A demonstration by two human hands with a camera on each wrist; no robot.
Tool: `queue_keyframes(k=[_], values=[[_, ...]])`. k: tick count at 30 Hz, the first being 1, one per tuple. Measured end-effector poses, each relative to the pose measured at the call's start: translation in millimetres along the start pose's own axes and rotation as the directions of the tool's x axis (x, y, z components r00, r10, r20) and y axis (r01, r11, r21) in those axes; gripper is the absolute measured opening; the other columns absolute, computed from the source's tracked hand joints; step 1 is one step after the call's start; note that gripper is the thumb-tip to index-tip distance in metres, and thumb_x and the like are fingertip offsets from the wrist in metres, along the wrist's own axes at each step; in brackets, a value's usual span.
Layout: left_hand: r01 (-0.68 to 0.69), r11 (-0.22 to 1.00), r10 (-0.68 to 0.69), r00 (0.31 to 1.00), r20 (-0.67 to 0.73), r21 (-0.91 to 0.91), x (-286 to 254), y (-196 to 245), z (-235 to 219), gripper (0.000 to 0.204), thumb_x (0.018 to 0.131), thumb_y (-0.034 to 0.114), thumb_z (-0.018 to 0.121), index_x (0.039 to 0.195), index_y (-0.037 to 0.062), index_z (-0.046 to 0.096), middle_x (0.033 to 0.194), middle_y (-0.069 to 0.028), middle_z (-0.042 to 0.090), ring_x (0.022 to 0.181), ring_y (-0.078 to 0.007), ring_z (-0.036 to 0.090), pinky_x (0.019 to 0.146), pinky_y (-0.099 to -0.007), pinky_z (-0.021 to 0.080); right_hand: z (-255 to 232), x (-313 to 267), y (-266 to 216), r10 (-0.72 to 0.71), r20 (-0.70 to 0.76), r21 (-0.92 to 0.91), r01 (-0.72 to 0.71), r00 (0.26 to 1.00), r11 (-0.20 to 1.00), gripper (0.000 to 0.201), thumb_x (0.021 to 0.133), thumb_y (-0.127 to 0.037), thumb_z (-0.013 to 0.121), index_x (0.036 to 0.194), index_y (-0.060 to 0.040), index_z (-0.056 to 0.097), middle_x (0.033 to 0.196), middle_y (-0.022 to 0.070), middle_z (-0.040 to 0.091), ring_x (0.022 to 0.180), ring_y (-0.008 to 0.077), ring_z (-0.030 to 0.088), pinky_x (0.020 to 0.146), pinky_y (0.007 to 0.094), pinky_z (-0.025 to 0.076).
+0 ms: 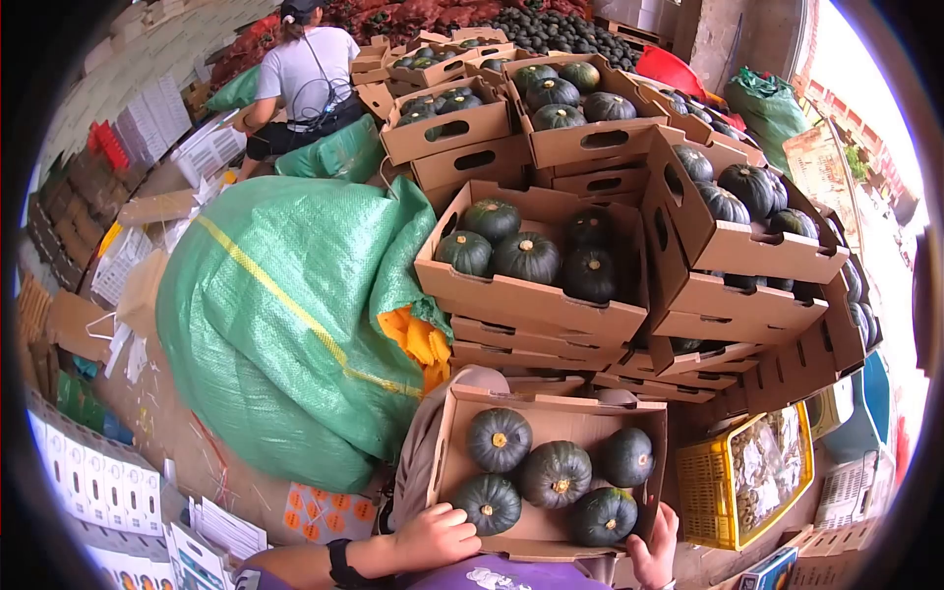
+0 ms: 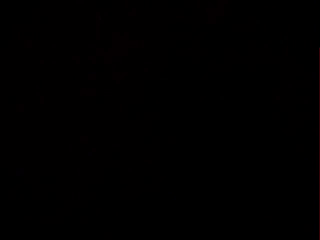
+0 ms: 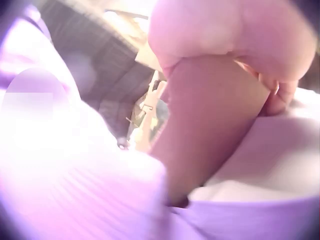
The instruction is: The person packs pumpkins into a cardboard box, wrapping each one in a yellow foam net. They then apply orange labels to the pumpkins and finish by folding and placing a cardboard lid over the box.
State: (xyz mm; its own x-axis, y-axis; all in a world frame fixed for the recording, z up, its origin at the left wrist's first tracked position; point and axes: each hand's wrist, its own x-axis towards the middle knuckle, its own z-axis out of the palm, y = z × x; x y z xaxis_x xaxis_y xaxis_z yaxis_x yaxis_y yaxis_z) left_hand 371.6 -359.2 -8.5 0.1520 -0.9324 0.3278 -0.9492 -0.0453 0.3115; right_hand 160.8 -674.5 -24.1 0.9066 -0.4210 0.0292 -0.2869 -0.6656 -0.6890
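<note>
We take this for a produce packing shed or warehouse. Between the left fingers [image 1: 460,529] and the right fingers [image 1: 669,519] sits a cardboard carton [image 1: 570,413] of dark green squashes [image 1: 556,474]. Beyond both sets of fingers we see stacks of filled cartons [image 1: 521,298], then, farthest off, a loose dark heap of produce [image 1: 560,37] near red mesh sacks [image 1: 374,18]. Past the left fingers, on their left, lie a bulging green woven sack [image 1: 265,364] and white boxes [image 1: 98,482]; right of the right fingers stands a yellow crate [image 1: 706,492]. Daylight enters far beyond those fingers.
</note>
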Motion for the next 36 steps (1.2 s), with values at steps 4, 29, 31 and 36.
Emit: queue_keyframes(k=[4, 29, 31, 36], values=[[0.113, 0.866, -0.137, 0.990, -0.014, -0.486, 11.0, -8.3, -28.5, 0.013, 0.086, 0.021, 0.060, 0.087, 0.0097, 0.064, 0.079, -0.0023, 0.060, 0.074, -0.0179, 0.058, 0.067, -0.0287, 0.046, -4.4, 7.9, 14.3, 0.222, 0.241, 0.604, -0.325, 0.945, 0.728, 0.061, 0.076, 0.003, 0.054, 0.136, -0.0002, 0.041, 0.120, 0.0131, 0.053, 0.109, 0.0225, 0.055, 0.093, 0.0319, 0.045], [0.497, 0.573, -0.366, 0.866, 0.339, -0.652, 76.6, -11.9, -76.7, 0.102, 0.073, -0.007, 0.068, 0.151, 0.0088, 0.004, 0.094, -0.0095, 0.056, 0.068, -0.0077, 0.055, 0.058, -0.0221, 0.045, 19.9, 112.8, -138.6, -0.336, 0.317, 0.694, 0.025, 0.887, 0.720, 0.073, 0.085, -0.006, 0.066, 0.143, -0.0038, 0.023, 0.094, 0.0128, 0.067, 0.086, 0.0225, 0.068, 0.076, 0.0293, 0.053], [0.524, 0.409, -0.384, 0.841, 0.380, -0.747, 85.2, -8.4, -65.1, 0.090, 0.077, -0.002, 0.069, 0.149, 0.0072, 0.017, 0.089, -0.0089, 0.058, 0.063, -0.0079, 0.055, 0.056, -0.0225, 0.044, 21.3, 113.6, -135.1, -0.241, 0.298, 0.660, -0.017, 0.924, 0.751, 0.043, 0.084, -0.005, 0.066, 0.121, -0.0028, 0.044, 0.086, 0.0088, 0.067, 0.072, 0.0186, 0.067, 0.065, 0.0283, 0.052], [0.305, 0.696, -0.204, 0.952, 0.228, -0.650, 102.7, -15.4, -51.7, 0.048, 0.084, 0.004, 0.067, 0.127, 0.0025, 0.047, 0.079, -0.0039, 0.060, 0.063, -0.0074, 0.055, 0.055, -0.0233, 0.044, 26.8, 104.3, -109.2, -0.261, 0.478, 0.639, -0.129, 0.839, 0.758, 0.032, 0.076, -0.014, 0.078, 0.096, -0.0023, 0.055, 0.081, 0.0051, 0.062, 0.068, 0.0113, 0.058, 0.061, 0.0256, 0.047]])
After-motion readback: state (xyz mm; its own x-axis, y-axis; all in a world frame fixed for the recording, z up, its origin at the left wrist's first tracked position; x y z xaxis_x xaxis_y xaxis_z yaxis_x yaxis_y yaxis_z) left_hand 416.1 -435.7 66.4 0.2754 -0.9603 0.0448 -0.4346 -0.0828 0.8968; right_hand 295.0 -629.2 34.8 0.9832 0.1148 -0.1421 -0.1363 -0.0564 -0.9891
